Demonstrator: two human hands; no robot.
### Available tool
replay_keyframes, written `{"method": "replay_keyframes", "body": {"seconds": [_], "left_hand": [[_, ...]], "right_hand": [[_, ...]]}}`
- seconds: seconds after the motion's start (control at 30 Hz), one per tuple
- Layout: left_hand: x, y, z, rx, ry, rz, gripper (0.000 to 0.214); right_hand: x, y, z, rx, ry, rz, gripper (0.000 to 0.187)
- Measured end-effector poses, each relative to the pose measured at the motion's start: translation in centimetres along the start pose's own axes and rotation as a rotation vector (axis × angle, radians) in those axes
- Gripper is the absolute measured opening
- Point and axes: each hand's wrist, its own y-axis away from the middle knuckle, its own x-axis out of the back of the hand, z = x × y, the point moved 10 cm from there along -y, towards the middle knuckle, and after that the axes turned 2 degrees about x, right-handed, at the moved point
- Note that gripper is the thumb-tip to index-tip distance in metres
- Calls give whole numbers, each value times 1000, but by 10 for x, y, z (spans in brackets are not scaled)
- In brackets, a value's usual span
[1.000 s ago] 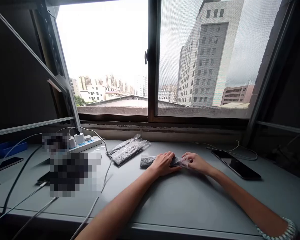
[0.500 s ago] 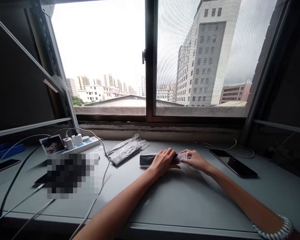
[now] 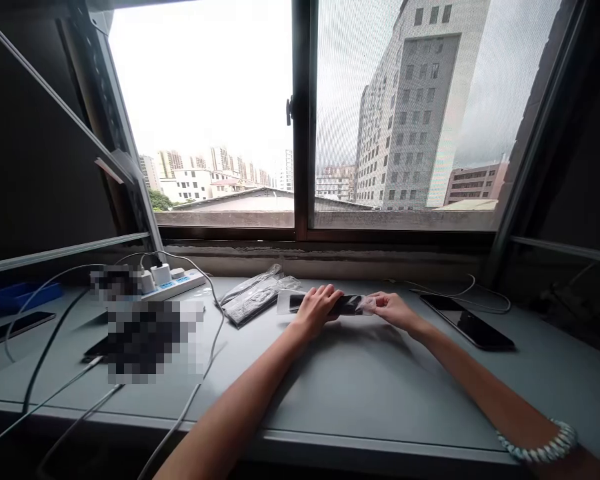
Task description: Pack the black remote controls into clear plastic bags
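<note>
A dark flat item in a clear plastic bag lies on the grey table near the window. My left hand rests on its left half, fingers curled over it. My right hand pinches the bag's clear right end between thumb and fingers. The item's middle shows between the two hands.
Several more bagged dark items lie just left. A black phone with a cable lies at the right. A white power strip with chargers, cables, a blurred patch and another phone fill the left side. The window sill runs behind.
Both hands and the bagged item have shifted slightly away from me toward the window. The white left end of the bag now shows beyond my left hand.
</note>
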Motion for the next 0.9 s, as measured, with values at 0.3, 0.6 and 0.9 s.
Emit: {"method": "replay_keyframes", "body": {"seconds": [0.3,0.6,0.9], "left_hand": [[-10,8,-35,193,81,-35,39],[-19,14,-48,286,122,-40,35],[-5,27,-96,609,103,79,28]], "right_hand": [[16,5,32,-270,-286,130,38],[33,9,67,-451,-541,339,18],[23,8,68,-457,-608,308,10]]}}
